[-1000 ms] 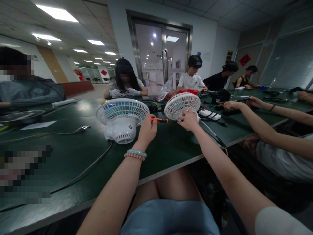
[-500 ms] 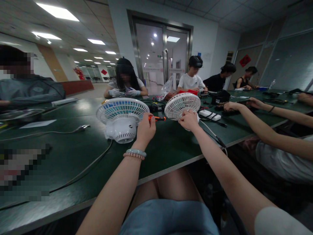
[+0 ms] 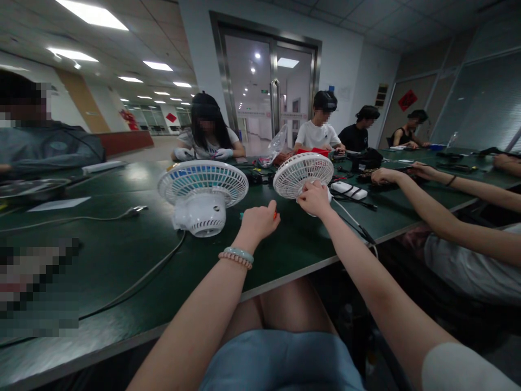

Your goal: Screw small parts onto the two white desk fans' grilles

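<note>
Beneath the left hand (image 3: 257, 224), an orange screwdriver (image 3: 275, 215) shows only at its tip; the fingers curl over it, low on the table (image 3: 122, 255), so the grasp appears closed on the tool. Right hand (image 3: 314, 199) grips the base of the small fan (image 3: 303, 174), holding it tilted with the grille facing up and away. Left of the left hand, a second fan (image 3: 202, 191) rests grille-up, untouched. Judged progress: the tool is not applied to either fan; both grilles remain fitted.
</note>
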`<state>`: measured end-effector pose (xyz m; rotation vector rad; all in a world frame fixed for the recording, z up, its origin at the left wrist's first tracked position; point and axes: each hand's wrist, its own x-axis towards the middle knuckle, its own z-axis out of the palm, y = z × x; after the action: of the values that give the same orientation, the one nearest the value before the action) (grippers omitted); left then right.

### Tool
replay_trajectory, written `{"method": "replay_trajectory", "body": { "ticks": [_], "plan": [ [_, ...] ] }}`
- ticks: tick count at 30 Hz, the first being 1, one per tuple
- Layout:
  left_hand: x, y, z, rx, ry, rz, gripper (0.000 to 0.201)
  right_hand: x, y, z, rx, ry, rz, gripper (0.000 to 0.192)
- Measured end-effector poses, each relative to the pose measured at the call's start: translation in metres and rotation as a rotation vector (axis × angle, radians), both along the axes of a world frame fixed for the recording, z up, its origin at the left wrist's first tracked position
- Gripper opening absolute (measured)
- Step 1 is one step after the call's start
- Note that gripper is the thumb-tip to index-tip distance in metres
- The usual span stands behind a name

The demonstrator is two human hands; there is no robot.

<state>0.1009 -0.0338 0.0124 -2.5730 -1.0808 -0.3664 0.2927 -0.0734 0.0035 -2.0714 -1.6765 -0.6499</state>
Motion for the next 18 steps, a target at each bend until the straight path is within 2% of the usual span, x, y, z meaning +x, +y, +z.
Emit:
{"method": "replay_trajectory", "body": {
  "ticks": [7,18],
  "plan": [
    [0.005,0.009,-0.013,-0.054,0.17,-0.079,0.037,0.0,0.001,-0.001,-0.005,0.001,0.006,0.032],
    [0.005,0.018,-0.012,-0.134,0.168,-0.015,0.042,0.007,0.007,-0.004,0.097,0.061,0.054,0.029]
  ]
}}
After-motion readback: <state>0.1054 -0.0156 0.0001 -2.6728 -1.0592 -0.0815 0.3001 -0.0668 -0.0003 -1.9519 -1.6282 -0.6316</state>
